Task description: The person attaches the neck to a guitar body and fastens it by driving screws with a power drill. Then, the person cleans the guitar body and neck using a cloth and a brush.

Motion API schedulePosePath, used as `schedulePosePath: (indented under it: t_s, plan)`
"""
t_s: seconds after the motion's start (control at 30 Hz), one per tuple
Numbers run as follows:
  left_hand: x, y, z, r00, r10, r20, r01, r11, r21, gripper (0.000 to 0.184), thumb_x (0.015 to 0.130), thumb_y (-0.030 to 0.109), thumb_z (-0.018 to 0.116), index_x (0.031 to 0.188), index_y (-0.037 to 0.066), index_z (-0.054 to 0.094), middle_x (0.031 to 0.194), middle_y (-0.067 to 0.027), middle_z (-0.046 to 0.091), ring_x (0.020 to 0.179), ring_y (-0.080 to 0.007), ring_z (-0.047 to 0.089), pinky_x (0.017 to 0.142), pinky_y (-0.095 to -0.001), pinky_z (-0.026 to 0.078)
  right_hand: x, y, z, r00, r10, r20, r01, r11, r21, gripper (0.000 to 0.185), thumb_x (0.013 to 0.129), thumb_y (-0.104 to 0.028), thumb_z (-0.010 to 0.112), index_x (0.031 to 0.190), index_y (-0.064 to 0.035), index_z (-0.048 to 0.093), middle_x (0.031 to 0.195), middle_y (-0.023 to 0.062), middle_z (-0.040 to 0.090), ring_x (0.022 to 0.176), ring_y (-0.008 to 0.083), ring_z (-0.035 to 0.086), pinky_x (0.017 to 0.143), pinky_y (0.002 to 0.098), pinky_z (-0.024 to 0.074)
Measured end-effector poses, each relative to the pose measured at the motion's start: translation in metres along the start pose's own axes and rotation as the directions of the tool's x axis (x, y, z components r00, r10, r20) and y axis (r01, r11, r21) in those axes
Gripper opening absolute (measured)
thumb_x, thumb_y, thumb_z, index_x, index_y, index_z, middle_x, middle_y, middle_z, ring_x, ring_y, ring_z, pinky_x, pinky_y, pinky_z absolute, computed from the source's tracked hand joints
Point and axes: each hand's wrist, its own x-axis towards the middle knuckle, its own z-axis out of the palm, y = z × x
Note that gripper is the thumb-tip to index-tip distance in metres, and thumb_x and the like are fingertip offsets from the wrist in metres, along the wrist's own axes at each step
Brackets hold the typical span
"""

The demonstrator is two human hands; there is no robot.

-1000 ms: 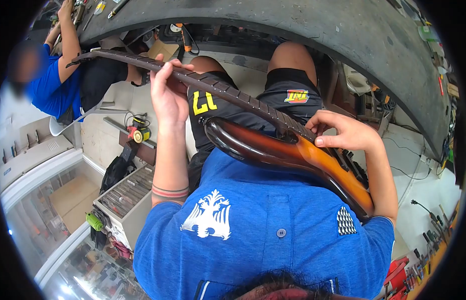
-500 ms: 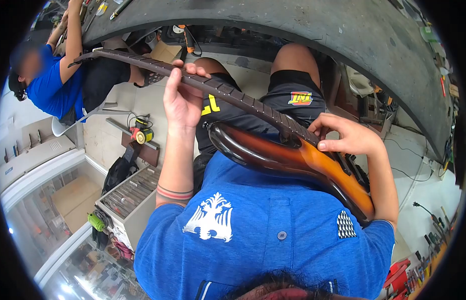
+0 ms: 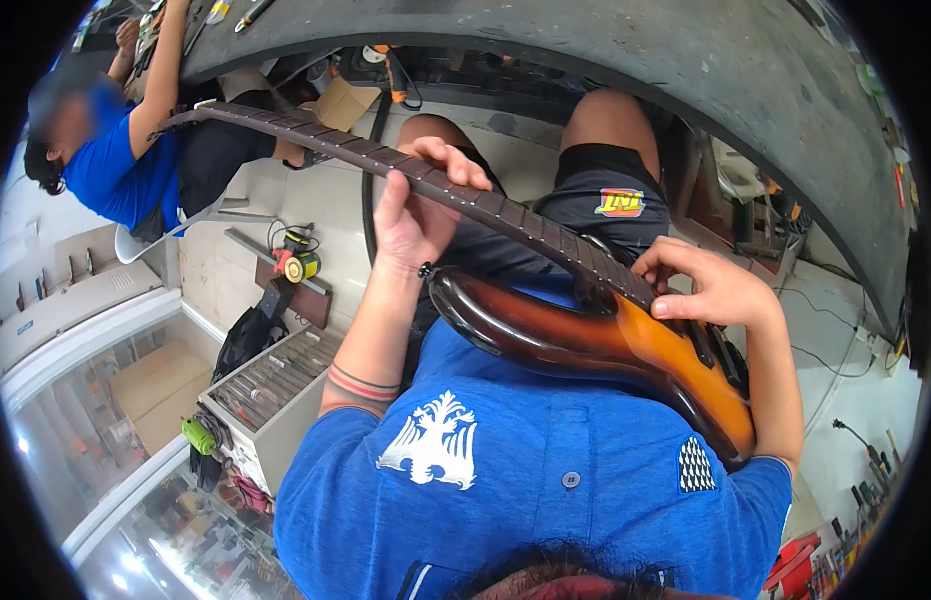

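A sunburst electric guitar (image 3: 546, 325) lies across my lap and against my belly, its dark fretted neck (image 3: 336, 147) reaching up to the left. My left hand (image 3: 426, 215) is closed around the middle of that neck, thumb on the near side and fingers curled over the fretboard. At the body end of the fretboard, my right hand (image 3: 721, 287) rests with fingers bent over the strings' area and thumb against the near side. The strings are too fine to make out. My right forearm lies over the lower body of the guitar.
A dark curved-looking workbench (image 3: 626, 45) spans the front. At left, another person (image 3: 126, 165) in blue reaches over it. A red and yellow power tool (image 3: 301, 262) sits on the floor near a drawer of files (image 3: 271, 385). Glass cases stand lower left; tools hang at right.
My left hand has slid along the neck toward the guitar's body. The right hand stays at the fretboard's end. The whole view has shifted slightly.
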Motion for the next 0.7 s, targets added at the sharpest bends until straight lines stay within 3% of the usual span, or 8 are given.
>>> schedulePosePath:
  t_s: [0.27,0.57,0.7]
  plan:
    - [-0.004,-0.002,0.0,1.0,-0.002,0.028,-0.006,0.967,0.255,0.079,0.097,0.076,0.071,0.129,0.004,0.064,0.114,-0.016,0.069,0.118,-0.0343,0.069,0.108,-0.0496,0.054,0.002,0.002,0.001,1.0,0.014,0.001,-0.014,0.999,0.042,0.055,0.097,-0.04,0.086,0.133,-0.0014,0.069,0.115,0.0091,0.065,0.108,0.0207,0.066,0.1,0.0369,0.0561]
    - [-0.008,-0.005,-0.005,0.998,-0.041,0.048,0.028,0.97,0.243,0.08,0.1,0.077,0.066,0.128,0.002,0.063,0.121,-0.0171,0.068,0.117,-0.0299,0.069,0.107,-0.0454,0.054,0.004,-0.004,0.0,1.0,0.025,0.005,-0.025,1.0,0.009,0.06,0.096,-0.045,0.084,0.132,0.0003,0.069,0.115,0.0106,0.066,0.107,0.0219,0.067,0.1,0.0382,0.0554]
    - [-0.01,-0.006,-0.011,0.996,-0.063,0.056,0.048,0.973,0.228,0.077,0.102,0.075,0.065,0.129,0.003,0.062,0.125,-0.0162,0.066,0.122,-0.0273,0.065,0.11,-0.0434,0.05,0.003,-0.002,0.002,1.0,-0.003,-0.006,0.003,0.999,0.033,0.056,0.097,-0.04,0.086,0.133,0.0,0.069,0.117,0.0108,0.067,0.108,0.0222,0.068,0.1,0.0383,0.0562]
